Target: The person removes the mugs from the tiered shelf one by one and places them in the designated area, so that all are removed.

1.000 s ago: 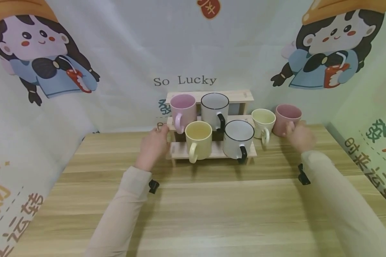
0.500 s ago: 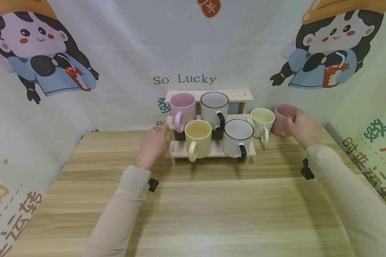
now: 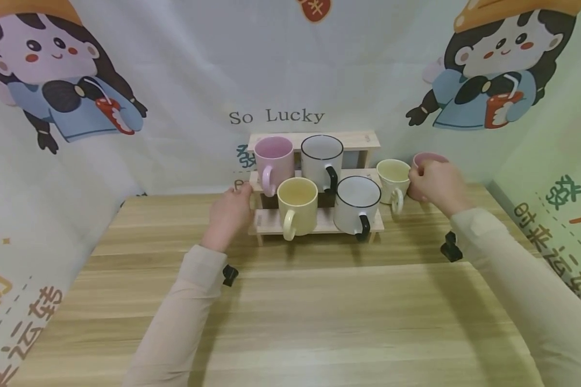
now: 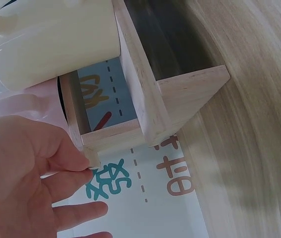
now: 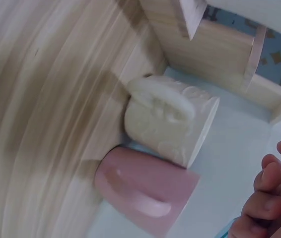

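Observation:
A stepped wooden rack [image 3: 325, 220] carries mugs on two tiers. On the lower one stand a yellow mug [image 3: 300, 212] and a white, black-rimmed mug [image 3: 351, 207]. Behind them are a lilac-pink mug [image 3: 278, 161] and another black-rimmed white mug [image 3: 317, 164]. My left hand [image 3: 229, 217] pinches the rack's left end between thumb and forefinger. On the table right of the rack, a cream embossed cup [image 5: 160, 116] and a rose-pink mug [image 5: 138, 181] stand side by side. Just above the rose-pink mug, my right hand [image 3: 440, 185] holds nothing, its fingers loosely curled.
The rack's top tier [image 3: 358, 141] bears no mug. Behind everything hangs a printed cloth [image 3: 189, 80], with side cloths at left and right. Wooden tabletop [image 3: 329, 317] stretches in front of the rack.
My right hand has left the rose-pink mug's handle, moved up past its right side, then shifted left over it. My left hand has kept its place at the rack.

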### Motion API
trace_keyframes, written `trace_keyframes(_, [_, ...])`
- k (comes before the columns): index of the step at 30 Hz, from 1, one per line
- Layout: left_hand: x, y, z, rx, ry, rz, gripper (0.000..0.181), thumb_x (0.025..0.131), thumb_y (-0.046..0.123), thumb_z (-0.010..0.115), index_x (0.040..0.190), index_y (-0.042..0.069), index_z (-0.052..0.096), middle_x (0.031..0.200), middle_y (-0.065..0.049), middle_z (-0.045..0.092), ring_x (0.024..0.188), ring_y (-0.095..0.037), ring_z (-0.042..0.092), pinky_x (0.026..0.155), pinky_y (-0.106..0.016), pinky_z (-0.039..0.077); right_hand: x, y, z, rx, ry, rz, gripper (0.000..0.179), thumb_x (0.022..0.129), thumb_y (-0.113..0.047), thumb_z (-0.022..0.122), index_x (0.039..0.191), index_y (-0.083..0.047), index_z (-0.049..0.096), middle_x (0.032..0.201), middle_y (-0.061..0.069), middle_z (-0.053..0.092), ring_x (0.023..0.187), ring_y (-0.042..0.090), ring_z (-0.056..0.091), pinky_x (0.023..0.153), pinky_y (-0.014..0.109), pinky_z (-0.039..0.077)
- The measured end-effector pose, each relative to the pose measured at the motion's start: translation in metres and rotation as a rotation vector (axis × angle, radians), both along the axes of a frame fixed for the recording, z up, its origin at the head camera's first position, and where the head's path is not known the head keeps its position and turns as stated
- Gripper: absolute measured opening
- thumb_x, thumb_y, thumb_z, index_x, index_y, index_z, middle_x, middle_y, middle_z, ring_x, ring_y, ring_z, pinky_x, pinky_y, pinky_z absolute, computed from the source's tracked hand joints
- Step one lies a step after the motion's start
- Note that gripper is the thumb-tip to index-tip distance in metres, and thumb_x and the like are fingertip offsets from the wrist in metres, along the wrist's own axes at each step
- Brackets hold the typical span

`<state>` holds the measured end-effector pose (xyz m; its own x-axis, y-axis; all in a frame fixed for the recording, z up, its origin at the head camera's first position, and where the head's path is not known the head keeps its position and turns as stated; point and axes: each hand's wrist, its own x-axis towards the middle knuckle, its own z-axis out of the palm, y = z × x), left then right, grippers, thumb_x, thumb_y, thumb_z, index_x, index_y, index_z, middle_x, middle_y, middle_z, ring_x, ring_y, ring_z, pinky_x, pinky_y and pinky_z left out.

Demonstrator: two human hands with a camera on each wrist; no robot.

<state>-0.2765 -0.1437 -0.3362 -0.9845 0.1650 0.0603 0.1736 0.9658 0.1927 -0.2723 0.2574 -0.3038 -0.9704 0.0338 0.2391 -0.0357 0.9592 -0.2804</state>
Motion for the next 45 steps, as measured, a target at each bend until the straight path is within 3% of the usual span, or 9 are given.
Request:
trace_keyframes(8, [0.001, 0.001, -0.002, 0.014, -0.018, 0.000, 0.040, 0.088, 0.011, 0.060, 0.124, 0.004, 0.047, 0.116, -0.023, 0.063, 0.104, -0.038, 0.059, 0.072, -0.047, 0.056, 0.000, -0.013, 0.007, 0.024, 0.020, 0.058, 0.034, 0.091, -0.027, 0.046, 0.061, -0.011, 0.044, 0.060, 0.005, 0.042, 0.061, 0.025, 0.042, 0.051, 0.032, 0.027])
trace_keyframes(13, [-0.001, 0.000, -0.002, 0.009, -0.018, 0.004, 0.043, 0.088, 0.012, 0.060, 0.128, 0.005, 0.045, 0.117, -0.022, 0.063, 0.101, -0.036, 0.059, 0.070, -0.044, 0.055, 0.003, -0.024, 0.018, 0.091, -0.008, 0.102, 0.035, 0.093, -0.029, 0.044, 0.064, -0.009, 0.050, 0.059, 0.006, 0.050, 0.059, 0.025, 0.049, 0.054, 0.032, 0.028])
trace_keyframes(18, [-0.003, 0.000, -0.001, -0.001, -0.017, 0.003, 0.044, 0.089, 0.013, 0.060, 0.129, 0.004, 0.045, 0.122, -0.023, 0.061, 0.108, -0.039, 0.058, 0.072, -0.047, 0.056, 0.005, -0.036, 0.025, 0.067, -0.049, 0.132, 0.033, 0.093, -0.030, 0.044, 0.072, -0.007, 0.055, 0.062, 0.006, 0.054, 0.058, 0.024, 0.052, 0.050, 0.031, 0.030])
trace_keyframes(25, [-0.002, 0.000, 0.000, -0.013, -0.023, -0.004, 0.050, 0.088, 0.012, 0.060, 0.134, 0.004, 0.041, 0.125, -0.024, 0.059, 0.114, -0.041, 0.055, 0.076, -0.050, 0.055, 0.007, -0.058, 0.031, 0.009, -0.085, 0.141, 0.035, 0.094, -0.032, 0.046, 0.067, -0.009, 0.049, 0.059, 0.002, 0.043, 0.055, 0.019, 0.042, 0.046, 0.027, 0.027])
trace_keyframes(31, [-0.002, 0.000, 0.000, -0.014, -0.018, -0.006, 0.052, 0.088, 0.013, 0.060, 0.135, 0.003, 0.041, 0.127, -0.025, 0.058, 0.118, -0.043, 0.053, 0.081, -0.052, 0.054, 0.009, -0.077, 0.038, -0.002, -0.043, 0.190, 0.043, 0.094, -0.033, 0.048, 0.057, -0.013, 0.039, 0.051, -0.003, 0.030, 0.052, 0.015, 0.033, 0.046, 0.024, 0.021])
trace_keyframes(39, [0.000, 0.001, -0.001, -0.022, 0.002, -0.012, 0.046, 0.090, 0.010, 0.053, 0.133, 0.003, 0.042, 0.119, -0.026, 0.061, 0.108, -0.039, 0.058, 0.075, -0.049, 0.055, 0.007, -0.097, 0.042, 0.025, -0.062, 0.207, 0.040, 0.093, -0.036, 0.053, 0.063, -0.011, 0.052, 0.052, -0.001, 0.044, 0.050, 0.014, 0.040, 0.045, 0.024, 0.028])
trace_keyframes(45, [-0.001, 0.001, -0.002, -0.016, 0.012, -0.015, 0.044, 0.088, 0.010, 0.055, 0.130, 0.004, 0.044, 0.117, -0.025, 0.062, 0.106, -0.038, 0.058, 0.075, -0.049, 0.055, 0.003, -0.111, 0.044, 0.062, -0.014, 0.234, 0.040, 0.092, -0.039, 0.053, 0.065, -0.011, 0.057, 0.054, -0.001, 0.050, 0.051, 0.016, 0.043, 0.047, 0.027, 0.031])
